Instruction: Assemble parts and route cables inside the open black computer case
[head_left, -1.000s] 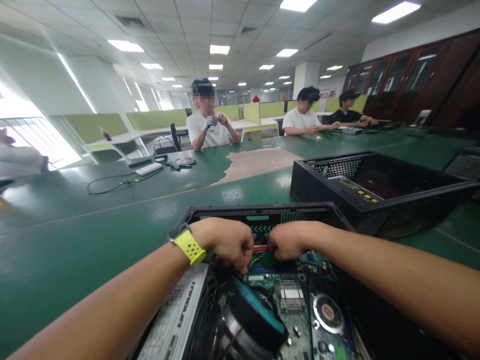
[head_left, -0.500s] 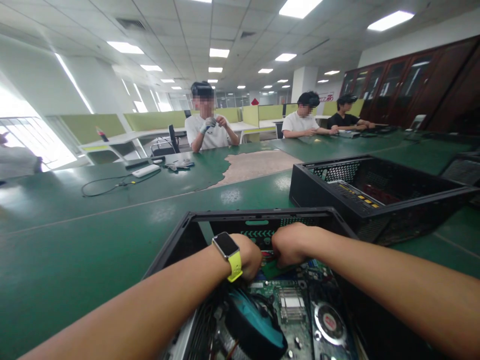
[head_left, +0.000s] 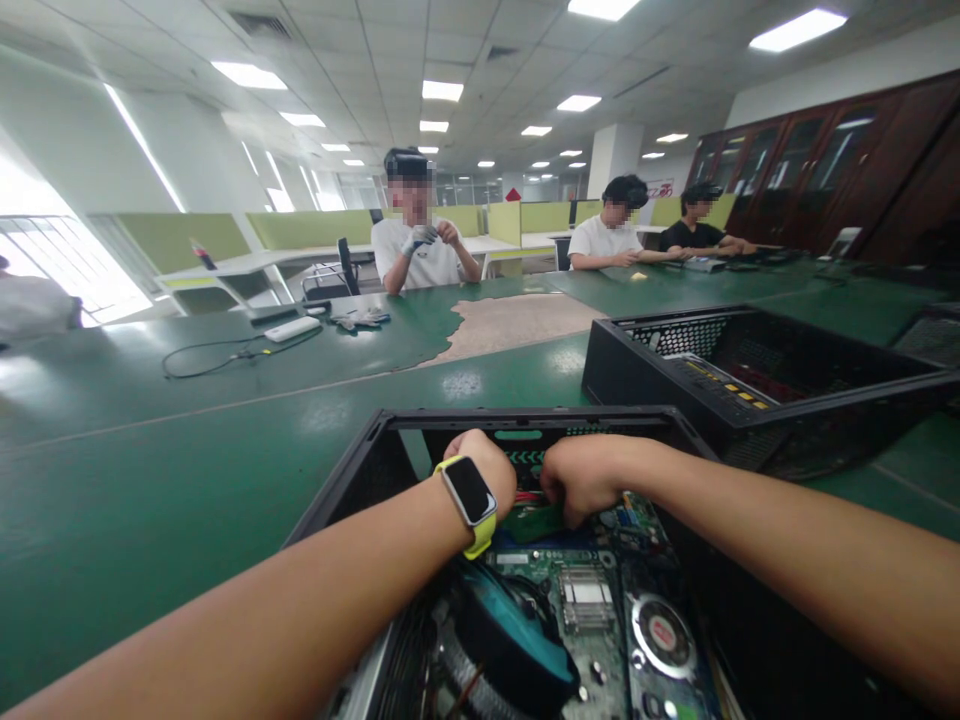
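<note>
Both hands inside open computer case [head_left: 390, 440]: left hand [head_left: 491, 470], right hand [head_left: 581, 480] each clamped on green card [head_left: 534, 521]; two cases on table [head_left: 187, 470]; no writing legible.

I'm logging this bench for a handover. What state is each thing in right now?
Near computer case: open, board exposed.
Green card: held at both ends.
Left hand: closed on card.
Right hand: closed on card.
Cooler fan: mounted, not visibly spinning.
Second case: open, untouched.

A second open black computer case [head_left: 757, 385] sits toward the green table's [head_left: 150, 440] right edge. Near the far left edge lie a white power strip [head_left: 292, 329] and a looping black cable [head_left: 206, 358] (three people sit along the far side).
</note>
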